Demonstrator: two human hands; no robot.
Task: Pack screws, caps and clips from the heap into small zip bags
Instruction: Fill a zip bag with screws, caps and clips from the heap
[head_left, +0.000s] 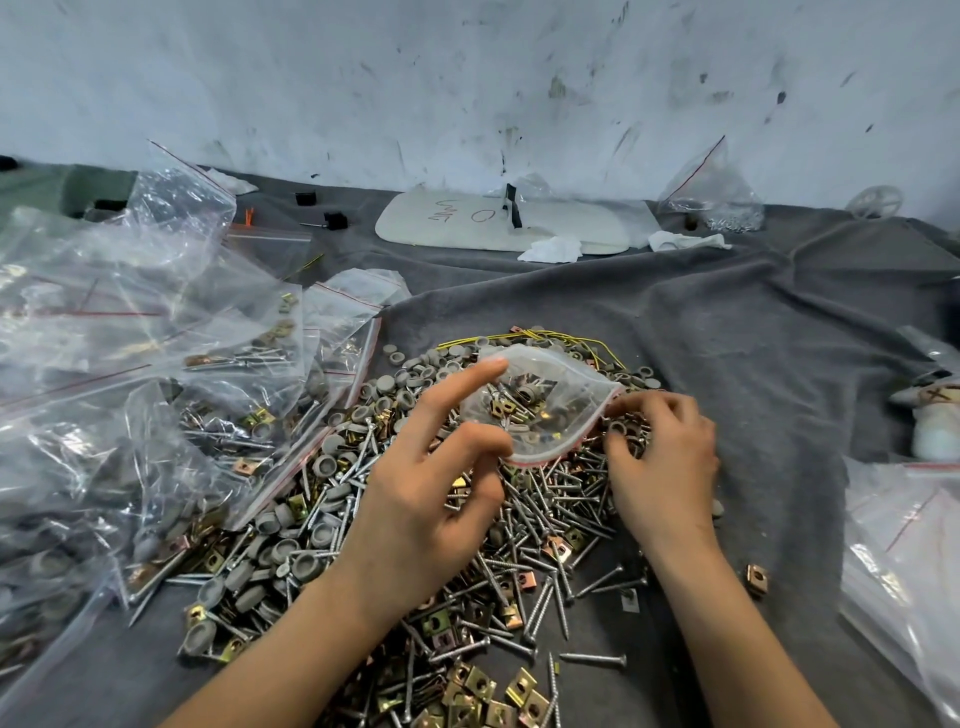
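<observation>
As left hand (426, 499) pinches bag (540, 410), right (665, 467) touches heap (550, 525)

1 head camera looks down closely at heap (545, 519).

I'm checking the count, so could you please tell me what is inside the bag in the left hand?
Through the clear bag, brass clips and grey caps show; whatever lies under them is covered.
</observation>
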